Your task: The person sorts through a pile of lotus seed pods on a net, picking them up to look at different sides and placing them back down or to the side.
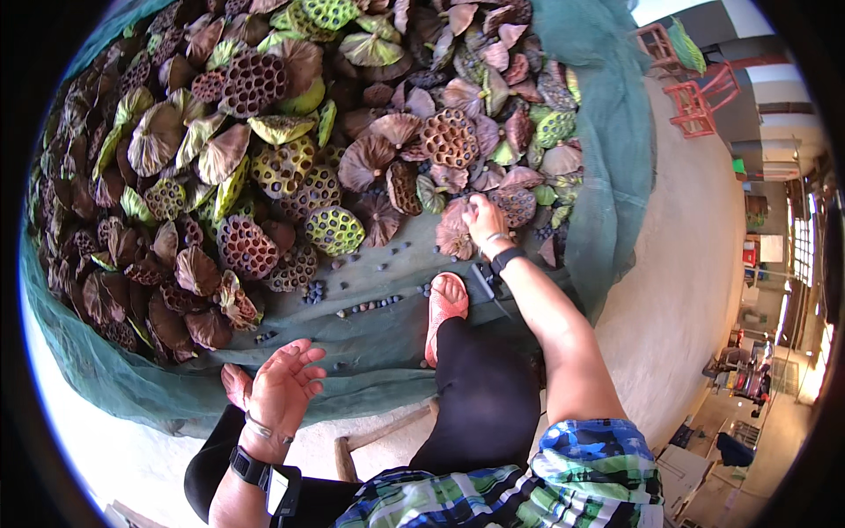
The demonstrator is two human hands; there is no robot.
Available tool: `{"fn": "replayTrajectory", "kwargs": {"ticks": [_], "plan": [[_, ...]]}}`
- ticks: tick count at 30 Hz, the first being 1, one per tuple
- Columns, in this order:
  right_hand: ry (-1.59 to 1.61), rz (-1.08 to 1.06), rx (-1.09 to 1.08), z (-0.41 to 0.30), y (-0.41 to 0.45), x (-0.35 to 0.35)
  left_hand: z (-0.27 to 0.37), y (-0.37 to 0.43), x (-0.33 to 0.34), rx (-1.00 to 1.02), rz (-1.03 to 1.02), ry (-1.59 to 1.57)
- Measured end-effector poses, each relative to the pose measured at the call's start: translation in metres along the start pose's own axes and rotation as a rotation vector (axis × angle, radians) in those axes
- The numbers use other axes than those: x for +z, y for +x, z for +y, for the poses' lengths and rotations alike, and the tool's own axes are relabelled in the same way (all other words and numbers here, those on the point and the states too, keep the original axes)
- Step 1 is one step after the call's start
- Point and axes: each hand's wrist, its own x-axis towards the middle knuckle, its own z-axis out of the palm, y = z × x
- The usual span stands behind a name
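Note:
A large heap of lotus seed pods (251, 82), brown, purple and green, lies on green netting (607, 165). My right hand (485, 221) reaches to the heap's near right edge and touches a pinkish-brown lotus pod (454, 237); its fingertips are partly hidden, so a firm grip cannot be told. My left hand (287, 389) is raised palm up over the net's near edge, fingers apart and slightly curled, with nothing in it. Loose dark lotus seeds (370, 305) are scattered on the net between the heap and my feet. A green pod with seeds (335, 230) lies at the heap's edge.
My pink sandal (445, 310) rests on the net; the other foot (236, 385) is beside my left hand. Part of a wooden stool (389, 426) shows beneath me. Red chairs (703, 99) stand on the concrete floor (686, 264) at the upper right, with assorted household items farther along the right side.

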Motion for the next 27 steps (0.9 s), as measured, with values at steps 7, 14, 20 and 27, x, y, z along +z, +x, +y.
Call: {"fn": "replayTrajectory", "kwargs": {"ticks": [7, 14, 20, 27], "plan": [[-0.268, -0.265, -0.028, -0.018, 0.037, -0.003, 0.006, -0.001, -0.004, -0.029, 0.016, 0.005], [0.401, -0.231, 0.355, -0.014, 0.015, -0.033, 0.002, -0.013, -0.008, 0.034, -0.065, -0.041], [1.513, -0.719, 0.433, -0.103, -0.028, -0.131, -0.002, -0.035, -0.008, 0.140, -0.113, -0.030], [1.718, -1.045, 0.175, -0.196, -0.110, -0.188, -0.001, -0.061, -0.007, 0.229, -0.298, 0.029]]}}
